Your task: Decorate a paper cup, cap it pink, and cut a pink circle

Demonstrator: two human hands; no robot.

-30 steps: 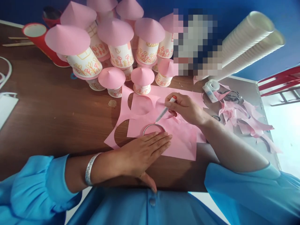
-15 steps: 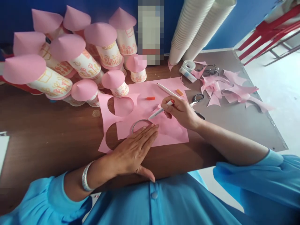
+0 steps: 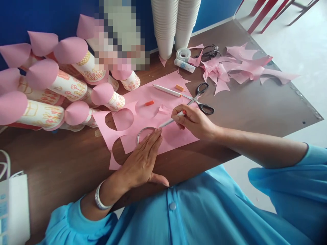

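My left hand lies flat with fingers stretched over a thin ring, pressing it on the pink paper. The fingers cover part of the ring. A white marker is pinched in my right hand, its tip down at the ring's edge by my left fingertips. Just beyond lie a second white marker, an orange cap and a red cap. Black-handled scissors rest partly open beside my right hand. A pink sheet with round cut-outs overlaps the paper's left side.
Paper-cup towers with pink cone roofs crowd the left back. Two tall stacks of white cups stand against the blue wall. Clear tape, a glue stick and pink scraps lie at the back right. A white bag is at left.
The view has swung, shifting the table items leftward and showing more of the scissors and the white bag. My left hand stays on the ring; the marker tip has moved slightly along its edge.
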